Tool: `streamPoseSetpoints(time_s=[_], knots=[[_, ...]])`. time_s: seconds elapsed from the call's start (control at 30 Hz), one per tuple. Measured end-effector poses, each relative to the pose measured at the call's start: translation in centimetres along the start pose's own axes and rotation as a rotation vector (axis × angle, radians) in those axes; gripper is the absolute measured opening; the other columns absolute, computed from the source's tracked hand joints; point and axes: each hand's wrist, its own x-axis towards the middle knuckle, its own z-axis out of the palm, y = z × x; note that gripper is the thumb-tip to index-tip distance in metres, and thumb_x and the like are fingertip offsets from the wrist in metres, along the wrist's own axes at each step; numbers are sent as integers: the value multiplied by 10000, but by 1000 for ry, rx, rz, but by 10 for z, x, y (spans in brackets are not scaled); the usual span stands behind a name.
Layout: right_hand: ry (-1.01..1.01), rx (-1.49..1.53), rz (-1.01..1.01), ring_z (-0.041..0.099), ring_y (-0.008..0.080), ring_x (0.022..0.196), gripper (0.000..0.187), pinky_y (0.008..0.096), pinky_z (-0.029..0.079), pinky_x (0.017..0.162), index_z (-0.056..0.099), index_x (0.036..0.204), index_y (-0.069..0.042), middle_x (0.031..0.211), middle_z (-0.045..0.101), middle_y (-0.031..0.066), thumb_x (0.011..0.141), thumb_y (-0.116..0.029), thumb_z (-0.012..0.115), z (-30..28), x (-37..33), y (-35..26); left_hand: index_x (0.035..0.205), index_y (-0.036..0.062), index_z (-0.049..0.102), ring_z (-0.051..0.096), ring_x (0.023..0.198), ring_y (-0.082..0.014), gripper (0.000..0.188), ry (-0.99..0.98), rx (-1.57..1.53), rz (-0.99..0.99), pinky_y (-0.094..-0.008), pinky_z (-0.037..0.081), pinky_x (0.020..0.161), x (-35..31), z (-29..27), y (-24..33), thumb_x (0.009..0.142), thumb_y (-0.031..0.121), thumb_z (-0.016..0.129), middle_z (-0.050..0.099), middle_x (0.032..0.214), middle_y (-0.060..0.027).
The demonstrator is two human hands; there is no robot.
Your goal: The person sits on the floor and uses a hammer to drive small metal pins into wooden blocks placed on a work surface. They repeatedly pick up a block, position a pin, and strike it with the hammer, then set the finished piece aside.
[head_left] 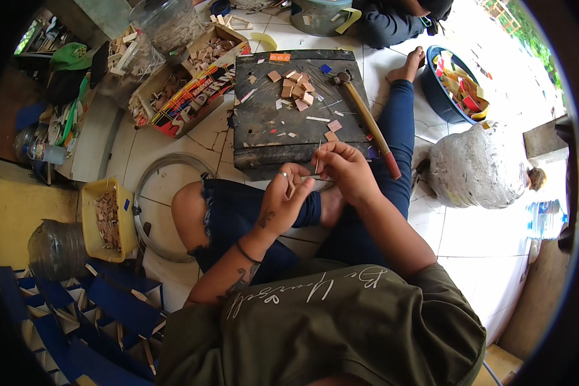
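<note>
White tiled floor [476, 251], person seated on it, legs folded, dark worn tabletop [264, 128] just ahead of the knees. Both hands meet at its near edge. Right hand [346, 168] pinched closed on a thin nail [318, 156], long axis near vertical, tip up toward the tabletop edge; too small to tell which end is the head. Left hand [283, 201] curled, ring on one finger, fingertips closed on what looks like a thin sliver [309, 176] lying roughly horizontal between the two hands. Hammer [365, 116] lies on the tabletop, head far, wooden handle running diagonally down-right to a red grip end. Small pile of tan wood squares [296, 89] on the far half. Open cardboard box [190, 87] with red, black and yellow printed flap sits left of the tabletop, wood bits inside. Yellow tub [106, 222] of wood chips lower left. Blue basin [453, 83] with yellow and red scraps upper right. Grey-white sack [479, 167] right.
</note>
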Motion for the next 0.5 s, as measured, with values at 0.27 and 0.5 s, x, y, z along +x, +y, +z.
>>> streamPoseSetpoints(time_s=[0.27,0.5], knots=[[90,-107,-95,643,107,763,79,229,507,662,625,954,-21,911,675,83,926,-94,615,-7,9,-17,1028,-15,538,565,847,-264,171,39,504,282,-334,455,777,26,-16,19,857,-14,549,586,957,-127],[60,-415,-248,625,82,778,78,225,497,707,615,915,-14,848,663,17,873,-20,680,-5,19,-13,924,78,678,598,873,-257,170,233,932,669,-371,428,845,55,-12,10,769,54,743,680,888,-40]])
